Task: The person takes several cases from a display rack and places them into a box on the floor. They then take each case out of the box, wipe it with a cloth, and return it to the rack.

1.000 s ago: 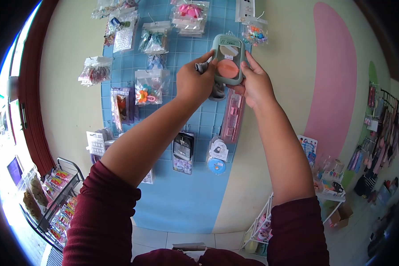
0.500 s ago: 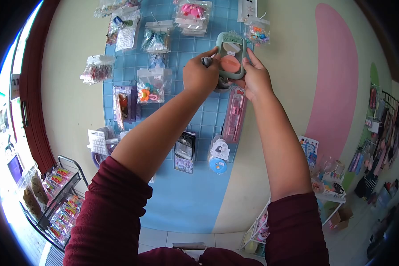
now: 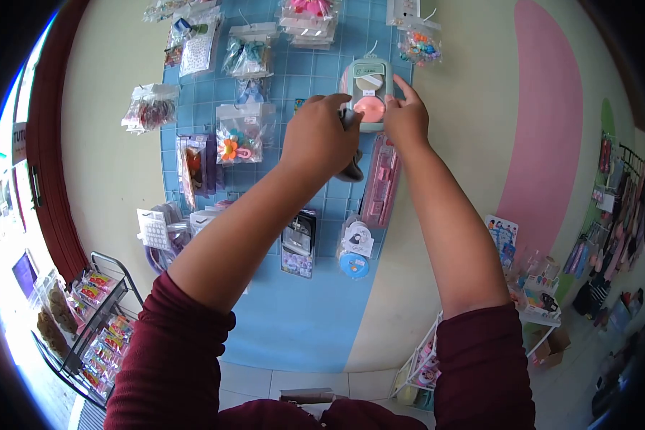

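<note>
A pale green case (image 3: 378, 127) with a clear front, showing a peach-coloured round puff and a white piece, hangs by its top from a hook on the blue wire grid. My right hand (image 3: 408, 120) grips its right edge, thumb on the front and index finger stretched up along the side. Just left of the case, my left hand (image 3: 317, 140) is closed around a dark grey thing (image 3: 351, 170) whose kind I cannot make out. Its index finger points toward the case, and the hand partly covers the grey thing.
Bagged hair accessories (image 3: 238, 136) and other packets hang on the wire grid (image 3: 322, 193). A pink boxed set (image 3: 381, 183) and a blue round item (image 3: 354, 264) hang below the case. A black rack (image 3: 125, 276) stands at left, a white shelf (image 3: 545, 326) at right.
The case has gone from tilted between both hands to hanging nearly upright on the hook. My left hand has moved down and left, off the case, with the grey thing still in it.
</note>
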Tool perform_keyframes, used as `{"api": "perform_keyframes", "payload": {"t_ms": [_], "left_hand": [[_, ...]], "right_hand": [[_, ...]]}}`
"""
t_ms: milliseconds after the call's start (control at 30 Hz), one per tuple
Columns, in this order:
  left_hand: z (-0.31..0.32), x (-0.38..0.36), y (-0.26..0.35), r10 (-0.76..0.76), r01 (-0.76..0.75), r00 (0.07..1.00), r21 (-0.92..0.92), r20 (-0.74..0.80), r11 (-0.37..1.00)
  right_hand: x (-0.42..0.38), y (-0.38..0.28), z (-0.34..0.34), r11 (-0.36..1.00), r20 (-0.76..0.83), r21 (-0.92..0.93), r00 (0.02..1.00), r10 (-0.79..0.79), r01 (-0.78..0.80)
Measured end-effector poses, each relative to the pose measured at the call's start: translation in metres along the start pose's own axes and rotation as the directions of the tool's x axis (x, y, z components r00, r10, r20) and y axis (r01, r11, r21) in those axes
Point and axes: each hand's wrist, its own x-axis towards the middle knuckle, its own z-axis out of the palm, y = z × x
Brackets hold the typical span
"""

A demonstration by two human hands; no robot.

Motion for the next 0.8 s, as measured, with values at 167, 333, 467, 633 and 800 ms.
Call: {"api": "perform_keyframes", "payload": {"t_ms": [167,333,467,633,800], "left_hand": [[-0.029,-0.066,0.020,0.115,-0.095,0.984,-0.152,0.133,0.984],[-0.063,-0.125,0.031,0.101,0.088,0.864,-0.345,0.493,0.934],[-0.073,-0.161,0.022,0.057,0.197,0.789,-0.339,0.612,0.920],[-0.081,-0.195,0.009,-0.018,0.287,0.704,-0.261,0.710,0.922],[-0.086,-0.233,-0.002,-0.057,0.339,0.694,-0.256,0.718,0.905]], "right_hand": [[-0.010,-0.014,0.007,0.969,-0.023,-0.226,0.994,-0.106,0.098],[-0.015,-0.029,0.007,0.885,0.090,-0.444,0.990,-0.111,0.140],[-0.008,-0.023,0.017,0.829,0.095,-0.541,0.990,-0.105,0.140],[-0.014,-0.029,0.037,0.814,0.065,-0.560,0.987,-0.144,0.155],[-0.011,-0.045,0.046,0.785,0.066,-0.619,0.998,0.017,0.028]]}}
